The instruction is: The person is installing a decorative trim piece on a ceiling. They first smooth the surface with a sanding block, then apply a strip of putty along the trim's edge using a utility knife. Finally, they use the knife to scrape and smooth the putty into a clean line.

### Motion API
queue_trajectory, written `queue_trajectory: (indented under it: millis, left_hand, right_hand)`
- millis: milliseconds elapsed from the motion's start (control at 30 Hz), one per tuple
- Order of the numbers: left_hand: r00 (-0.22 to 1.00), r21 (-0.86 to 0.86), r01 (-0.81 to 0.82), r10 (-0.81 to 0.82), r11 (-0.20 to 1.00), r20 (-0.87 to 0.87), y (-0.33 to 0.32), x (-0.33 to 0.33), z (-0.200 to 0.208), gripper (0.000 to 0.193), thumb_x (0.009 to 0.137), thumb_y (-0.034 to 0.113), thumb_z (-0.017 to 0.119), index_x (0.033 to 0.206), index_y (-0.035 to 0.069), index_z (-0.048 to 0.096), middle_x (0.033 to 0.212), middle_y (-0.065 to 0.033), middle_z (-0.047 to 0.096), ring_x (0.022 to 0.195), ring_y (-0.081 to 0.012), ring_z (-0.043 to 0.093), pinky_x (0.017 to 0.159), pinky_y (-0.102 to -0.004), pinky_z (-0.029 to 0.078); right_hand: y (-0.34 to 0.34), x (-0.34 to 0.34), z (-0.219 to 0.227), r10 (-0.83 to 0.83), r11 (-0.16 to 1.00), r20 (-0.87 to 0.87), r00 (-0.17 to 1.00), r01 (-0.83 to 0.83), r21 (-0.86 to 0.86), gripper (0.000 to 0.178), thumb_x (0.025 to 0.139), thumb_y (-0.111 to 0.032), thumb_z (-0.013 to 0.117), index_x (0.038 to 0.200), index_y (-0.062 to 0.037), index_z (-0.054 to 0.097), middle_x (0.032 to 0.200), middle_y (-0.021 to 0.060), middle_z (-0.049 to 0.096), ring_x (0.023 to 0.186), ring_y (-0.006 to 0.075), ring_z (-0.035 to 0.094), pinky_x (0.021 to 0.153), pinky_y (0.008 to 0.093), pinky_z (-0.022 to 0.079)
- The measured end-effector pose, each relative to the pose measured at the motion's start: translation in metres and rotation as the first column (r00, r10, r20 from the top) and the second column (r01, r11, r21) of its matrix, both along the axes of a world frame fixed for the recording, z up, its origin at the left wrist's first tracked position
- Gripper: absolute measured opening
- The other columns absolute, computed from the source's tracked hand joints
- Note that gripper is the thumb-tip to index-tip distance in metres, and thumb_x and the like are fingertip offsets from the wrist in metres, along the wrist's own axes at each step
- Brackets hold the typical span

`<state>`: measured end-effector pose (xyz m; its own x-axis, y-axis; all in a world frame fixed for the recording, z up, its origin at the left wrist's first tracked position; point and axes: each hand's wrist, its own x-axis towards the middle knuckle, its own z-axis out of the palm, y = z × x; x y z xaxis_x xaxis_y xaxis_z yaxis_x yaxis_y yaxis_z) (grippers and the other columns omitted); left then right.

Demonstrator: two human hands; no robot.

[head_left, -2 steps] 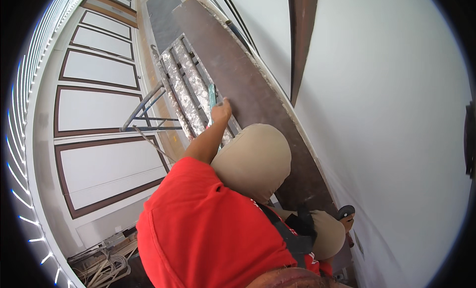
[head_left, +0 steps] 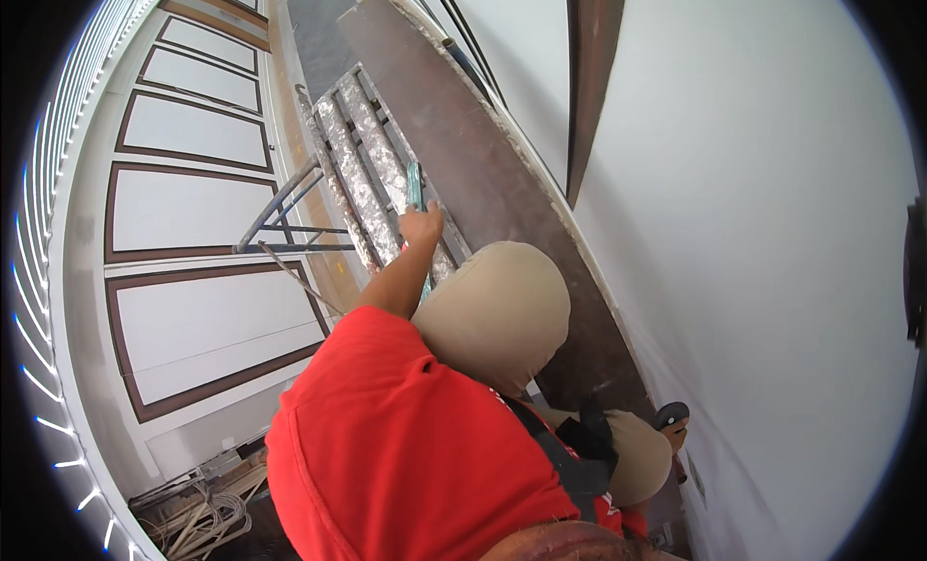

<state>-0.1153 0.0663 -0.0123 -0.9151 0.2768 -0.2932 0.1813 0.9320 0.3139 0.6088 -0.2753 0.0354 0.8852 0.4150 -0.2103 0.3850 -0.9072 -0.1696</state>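
Observation:
My left hand (head_left: 422,225) reaches forward past my raised knee. Its fingers lie across a long, narrow teal bar (head_left: 415,182) resting on the metal slats (head_left: 384,160) of a scaffold platform, and they look closed around it. What kind of tool the bar is I cannot tell. Low on the right, beside my other knee, my right hand (head_left: 679,434) is wrapped round a hand tool with a round black head (head_left: 672,414). A small reddish part shows below that hand; most of the tool is hidden.
A brown board (head_left: 483,165) runs along the platform beside the white wall (head_left: 753,194). Blue metal frame tubes (head_left: 275,209) stand at the platform's left side. Coiled cables and strips (head_left: 217,513) lie at lower left. Clear plastic sheeting (head_left: 715,464) hangs at lower right.
My left hand has shifted slightly left, from the edge of the teal bar to across it. My right hand and its tool stay nearly in place.

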Motion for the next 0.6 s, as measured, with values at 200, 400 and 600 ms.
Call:
queue_trajectory:
  millis: [200, 400, 600]
  left_hand:
    - [0.977, -0.176, 0.208, -0.212, 0.962, -0.004, -0.044, -0.032, -0.008, 0.077, 0.082, 0.052, 0.078, 0.137, 0.002, 0.061, 0.132, -0.0276, 0.062, 0.125, -0.0417, 0.060, 0.107, -0.0475, 0.048]
    - [0.926, -0.136, 0.374, -0.362, 0.917, 0.107, -0.046, -0.053, -0.013, 0.058, 0.083, 0.042, 0.076, 0.120, -0.003, 0.070, 0.110, -0.0297, 0.072, 0.108, -0.0425, 0.069, 0.096, -0.0468, 0.054]
    - [0.958, 0.091, 0.285, -0.279, 0.954, -0.068, -0.063, -0.073, -0.018, 0.057, 0.091, 0.036, 0.071, 0.132, -0.003, 0.062, 0.116, -0.0307, 0.069, 0.111, -0.0427, 0.068, 0.099, -0.0455, 0.052]
  right_hand:
    - [0.030, 0.002, 0.004, 0.079, 0.996, -0.015, 0.997, -0.080, -0.032, 0.066, 0.109, -0.052, 0.040, 0.102, 0.0090, 0.067, 0.101, 0.0306, 0.070, 0.091, 0.0473, 0.066, 0.082, 0.0535, 0.052]
    - [0.052, -0.001, 0.010, 0.141, 0.988, -0.027, 0.990, -0.143, -0.055, 0.067, 0.109, -0.052, 0.040, 0.103, 0.0089, 0.067, 0.101, 0.0306, 0.070, 0.092, 0.0474, 0.067, 0.082, 0.0538, 0.052]
    - [0.062, -0.001, 0.015, 0.184, 0.980, -0.047, 0.982, -0.187, -0.071, 0.067, 0.109, -0.052, 0.040, 0.103, 0.0088, 0.067, 0.101, 0.0306, 0.070, 0.092, 0.0474, 0.067, 0.083, 0.0541, 0.052]
